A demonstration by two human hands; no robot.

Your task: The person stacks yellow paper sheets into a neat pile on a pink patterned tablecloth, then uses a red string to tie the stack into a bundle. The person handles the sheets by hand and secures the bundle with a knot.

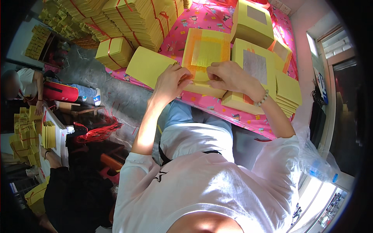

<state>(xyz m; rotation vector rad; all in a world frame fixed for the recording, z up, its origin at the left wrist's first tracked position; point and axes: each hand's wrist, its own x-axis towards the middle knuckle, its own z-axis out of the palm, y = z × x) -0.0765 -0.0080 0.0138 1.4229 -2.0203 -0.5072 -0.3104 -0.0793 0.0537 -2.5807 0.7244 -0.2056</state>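
A thick block of yellow paper sheets lies before me on the pink patterned tabletop (179, 33), its top sheet (206, 48) bordered in orange. At the block's near left corner, my left hand (171, 82) has its fingers curled in a pinch. My right hand (229, 77), a beaded bracelet on its wrist, is likewise closed at the near right edge. Whatever lies between either hand's fingertips is hidden. Against the left hand lies a plain yellow paper stack (149, 66). Beside my right hand is another stack with a greyish square (254, 66) on top.
Tall yellow bundles tied with red string (134, 19) stand at far left. More stacks (252, 25) crowd the back right. A clear plastic bag (316, 159) hangs at right. Two people work at left around a white table (58, 136); red strings (101, 126) lie near it.
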